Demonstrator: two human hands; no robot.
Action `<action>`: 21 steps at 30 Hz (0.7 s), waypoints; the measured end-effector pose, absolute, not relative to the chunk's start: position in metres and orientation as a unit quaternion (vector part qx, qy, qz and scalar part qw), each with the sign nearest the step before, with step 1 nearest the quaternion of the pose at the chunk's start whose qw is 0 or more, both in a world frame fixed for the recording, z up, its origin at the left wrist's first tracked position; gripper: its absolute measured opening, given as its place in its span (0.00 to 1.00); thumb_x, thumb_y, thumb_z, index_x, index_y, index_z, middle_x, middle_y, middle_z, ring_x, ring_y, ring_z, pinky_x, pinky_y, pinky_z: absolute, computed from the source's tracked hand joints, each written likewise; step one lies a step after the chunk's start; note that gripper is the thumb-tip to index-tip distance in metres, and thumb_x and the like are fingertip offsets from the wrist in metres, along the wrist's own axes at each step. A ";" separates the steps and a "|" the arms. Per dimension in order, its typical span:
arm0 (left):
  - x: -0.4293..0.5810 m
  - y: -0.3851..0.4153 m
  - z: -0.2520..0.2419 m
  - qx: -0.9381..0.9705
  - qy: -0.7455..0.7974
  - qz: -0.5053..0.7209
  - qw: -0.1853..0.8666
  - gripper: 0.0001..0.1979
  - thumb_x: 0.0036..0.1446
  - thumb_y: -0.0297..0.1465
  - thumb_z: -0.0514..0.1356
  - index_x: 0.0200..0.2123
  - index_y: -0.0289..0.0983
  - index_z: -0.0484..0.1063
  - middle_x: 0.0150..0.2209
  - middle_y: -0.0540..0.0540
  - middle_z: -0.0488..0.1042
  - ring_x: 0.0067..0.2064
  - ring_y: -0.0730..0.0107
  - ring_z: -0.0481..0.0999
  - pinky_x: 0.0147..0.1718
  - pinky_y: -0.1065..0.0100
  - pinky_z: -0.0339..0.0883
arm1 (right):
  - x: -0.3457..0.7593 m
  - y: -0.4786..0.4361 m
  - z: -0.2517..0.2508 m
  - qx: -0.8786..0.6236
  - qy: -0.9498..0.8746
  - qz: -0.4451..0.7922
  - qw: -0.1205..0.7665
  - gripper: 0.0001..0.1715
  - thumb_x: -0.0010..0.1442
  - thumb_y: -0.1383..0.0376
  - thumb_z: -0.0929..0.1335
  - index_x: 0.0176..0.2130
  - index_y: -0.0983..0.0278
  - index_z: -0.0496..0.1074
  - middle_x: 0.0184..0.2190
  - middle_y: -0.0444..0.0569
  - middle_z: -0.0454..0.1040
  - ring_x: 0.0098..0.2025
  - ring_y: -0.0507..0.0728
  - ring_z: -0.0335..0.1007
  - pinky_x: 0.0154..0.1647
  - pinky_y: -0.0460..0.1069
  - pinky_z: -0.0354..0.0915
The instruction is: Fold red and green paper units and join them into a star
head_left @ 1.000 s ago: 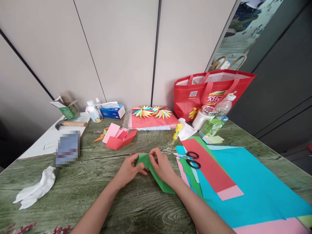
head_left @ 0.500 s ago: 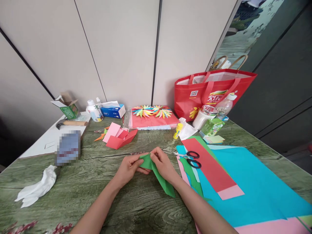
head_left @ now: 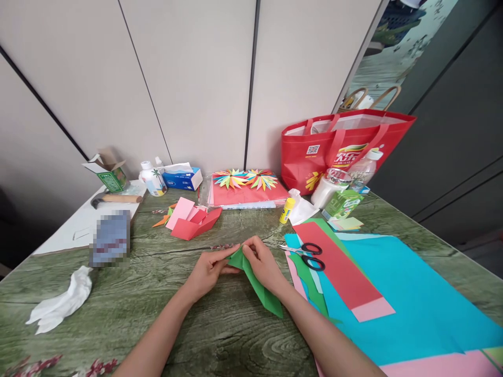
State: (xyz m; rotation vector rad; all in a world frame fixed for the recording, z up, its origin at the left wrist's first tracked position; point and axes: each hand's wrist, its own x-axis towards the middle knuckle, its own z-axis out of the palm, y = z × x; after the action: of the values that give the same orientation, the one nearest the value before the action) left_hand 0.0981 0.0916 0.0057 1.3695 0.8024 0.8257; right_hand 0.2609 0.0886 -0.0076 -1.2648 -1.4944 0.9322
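Note:
A folded strip of green paper [head_left: 261,290] is held between my two hands above the middle of the table. My right hand [head_left: 262,262] pinches it near its upper end, thumb on top, and the long folded part slants down toward me under that wrist. At the left tip of the paper, my left hand [head_left: 209,271] grips the edge with closed fingers; part of this grip is hidden. Scissors with black handles [head_left: 313,256] lie just right of my right hand, their blades pointing left.
Red [head_left: 341,267] and blue paper sheets [head_left: 408,293] cover the right side. Folded pink and red paper pieces [head_left: 192,220], a yellow glue stick [head_left: 287,210] and paper stars [head_left: 245,179] stand or lie farther back. A red bag [head_left: 314,157], tissue box [head_left: 181,178] and hammer [head_left: 118,198] line the rear.
The green paper's left end has turned and now shows as a narrower pointed flap. My left thumb has shifted up along its edge. My right hand has barely moved.

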 end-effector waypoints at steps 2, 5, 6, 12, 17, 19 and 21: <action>0.099 0.091 0.002 0.612 0.344 0.370 0.608 0.16 0.53 0.35 0.56 0.45 0.40 0.73 0.48 0.46 0.73 0.45 0.58 0.73 0.43 0.56 0.69 | 0.262 0.091 -0.010 -0.506 -0.596 0.404 0.474 0.10 0.56 0.58 0.60 0.28 0.62 0.61 0.25 0.43 0.64 0.29 0.53 0.62 0.30 0.47 0.59; 0.102 0.090 -0.001 0.618 0.349 0.383 0.592 0.15 0.53 0.34 0.55 0.43 0.40 0.75 0.47 0.46 0.73 0.44 0.59 0.74 0.41 0.57 0.70 | 0.263 0.095 -0.013 -0.498 -0.581 0.434 0.475 0.11 0.54 0.57 0.61 0.28 0.62 0.62 0.24 0.43 0.65 0.28 0.53 0.63 0.29 0.47 0.60; 0.103 0.090 0.000 0.611 0.358 0.388 0.590 0.14 0.53 0.33 0.55 0.42 0.40 0.75 0.47 0.46 0.73 0.44 0.59 0.74 0.41 0.57 0.71 | 0.264 0.096 -0.013 -0.497 -0.582 0.437 0.473 0.12 0.55 0.57 0.61 0.28 0.62 0.63 0.24 0.43 0.66 0.28 0.53 0.63 0.29 0.47 0.60; 0.104 0.092 0.000 0.581 0.381 0.403 0.596 0.13 0.50 0.31 0.56 0.37 0.39 0.77 0.46 0.47 0.74 0.41 0.60 0.75 0.40 0.57 0.71 | 0.263 0.094 -0.010 -0.513 -0.605 0.396 0.462 0.18 0.58 0.55 0.59 0.23 0.62 0.61 0.20 0.41 0.62 0.24 0.51 0.58 0.24 0.45 0.56; 0.103 0.092 0.000 0.621 0.365 0.393 0.572 0.14 0.51 0.29 0.54 0.39 0.40 0.76 0.44 0.47 0.75 0.42 0.62 0.75 0.40 0.59 0.71 | 0.261 0.089 -0.007 -0.532 -0.614 0.360 0.459 0.19 0.58 0.54 0.59 0.23 0.62 0.61 0.20 0.40 0.60 0.24 0.51 0.56 0.24 0.45 0.53; 0.103 0.092 0.003 0.647 0.372 0.388 0.541 0.15 0.51 0.27 0.54 0.40 0.41 0.76 0.43 0.47 0.76 0.42 0.62 0.74 0.40 0.61 0.71 | 0.260 0.088 -0.007 -0.535 -0.613 0.356 0.458 0.19 0.58 0.54 0.59 0.23 0.63 0.61 0.20 0.41 0.61 0.24 0.51 0.57 0.25 0.45 0.53; 0.102 0.092 0.007 0.679 0.377 0.386 0.499 0.15 0.50 0.26 0.55 0.40 0.41 0.76 0.41 0.47 0.77 0.43 0.62 0.74 0.42 0.61 0.69 | 0.260 0.087 -0.007 -0.533 -0.613 0.361 0.459 0.19 0.59 0.54 0.59 0.23 0.62 0.61 0.20 0.41 0.62 0.24 0.51 0.57 0.24 0.45 0.53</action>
State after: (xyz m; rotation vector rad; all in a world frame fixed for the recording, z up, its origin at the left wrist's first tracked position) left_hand 0.1021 0.0922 0.0072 1.6418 0.9127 0.9331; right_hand 0.2600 0.0873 -0.0073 -1.3116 -1.5094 0.8887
